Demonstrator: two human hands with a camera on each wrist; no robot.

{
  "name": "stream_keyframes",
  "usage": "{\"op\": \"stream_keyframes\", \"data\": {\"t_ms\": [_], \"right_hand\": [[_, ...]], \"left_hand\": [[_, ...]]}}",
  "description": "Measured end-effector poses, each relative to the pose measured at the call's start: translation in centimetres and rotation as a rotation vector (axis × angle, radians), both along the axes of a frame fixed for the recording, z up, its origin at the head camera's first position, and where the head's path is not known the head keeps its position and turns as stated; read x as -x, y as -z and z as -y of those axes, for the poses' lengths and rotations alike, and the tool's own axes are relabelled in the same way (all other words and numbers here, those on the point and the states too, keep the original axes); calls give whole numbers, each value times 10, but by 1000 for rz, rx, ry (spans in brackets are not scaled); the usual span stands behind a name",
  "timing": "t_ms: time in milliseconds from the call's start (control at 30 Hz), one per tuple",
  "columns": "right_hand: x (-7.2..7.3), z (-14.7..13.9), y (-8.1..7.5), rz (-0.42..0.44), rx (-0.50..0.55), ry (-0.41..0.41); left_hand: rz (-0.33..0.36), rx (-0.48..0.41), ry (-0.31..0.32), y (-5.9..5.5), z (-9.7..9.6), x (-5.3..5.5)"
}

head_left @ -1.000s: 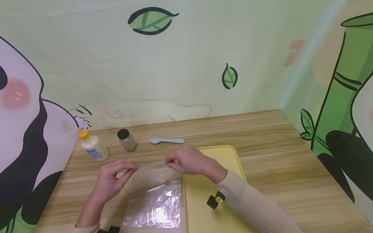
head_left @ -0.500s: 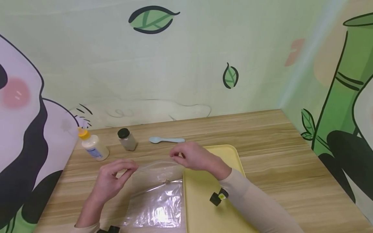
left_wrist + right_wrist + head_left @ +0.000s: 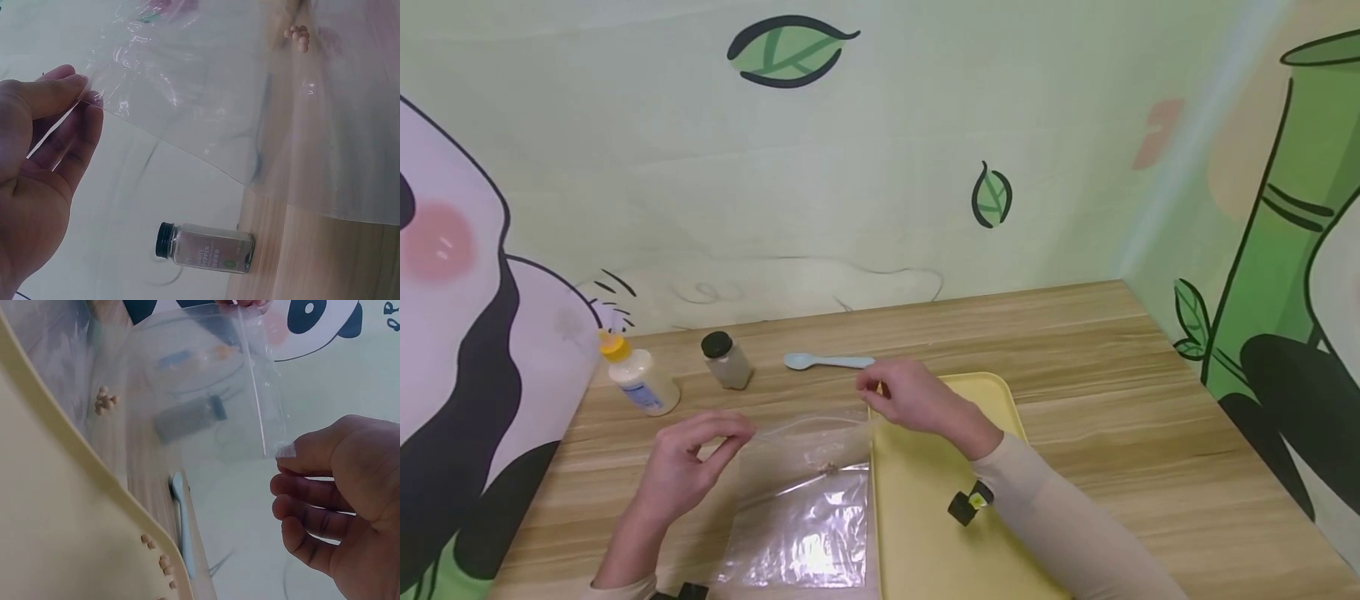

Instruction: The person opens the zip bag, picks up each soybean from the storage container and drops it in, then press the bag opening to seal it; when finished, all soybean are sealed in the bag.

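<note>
A clear zip bag [image 3: 797, 533] hangs between both hands, its top edge towards the back. My left hand [image 3: 688, 467] pinches its upper left corner between thumb and fingers. At the upper right corner, my right hand [image 3: 917, 400] pinches the film just beside the zip strip, seen best in the right wrist view. A few small round beige pellets [image 3: 105, 401] sit clustered in the bag. The left wrist view shows the pellets through the film too. Lower down, the bag is shiny and creased, lying beside the yellow tray [image 3: 955, 517].
Behind the bag stand a white squeeze bottle [image 3: 646, 383] with a yellow cap and a black-capped jar [image 3: 209, 249] labelled white pepper. A light blue spoon [image 3: 827, 362] lies near the wall. Several beige pellets [image 3: 165, 565] lie inside the tray's rim.
My right hand has slid right and slightly back along the bag's top edge, now over the tray's far left corner. The left hand has stayed in place.
</note>
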State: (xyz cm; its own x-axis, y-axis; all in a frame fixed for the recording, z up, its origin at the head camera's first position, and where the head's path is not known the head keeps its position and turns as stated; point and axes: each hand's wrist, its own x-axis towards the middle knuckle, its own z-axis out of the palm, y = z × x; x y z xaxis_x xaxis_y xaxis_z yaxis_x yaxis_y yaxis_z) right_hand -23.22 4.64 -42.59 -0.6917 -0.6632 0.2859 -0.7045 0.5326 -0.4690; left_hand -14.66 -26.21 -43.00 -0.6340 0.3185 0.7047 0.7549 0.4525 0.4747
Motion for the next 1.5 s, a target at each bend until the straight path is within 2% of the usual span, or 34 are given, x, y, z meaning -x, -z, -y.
{"op": "stream_keyframes", "data": {"t_ms": [267,467,633,800,1000,1167,1500], "right_hand": [[7,-6,10,14,-39,31],[10,-9,16,35,-68,42],[12,-11,23,-7,-83,43],[15,-13,30,-50,-112,37],[17,-15,36,12,-189,60],[17,-15,38,55,-196,78],[17,-13,43,37,-228,83]], "left_hand": [[-26,-26,13,3,0,4],[0,-19,5,2,0,2],[-10,-20,5,1,-1,1],[8,-16,1,1,-1,1],[-3,-12,-3,2,0,2],[-37,-19,13,4,1,4],[-55,-32,17,6,-1,7]]}}
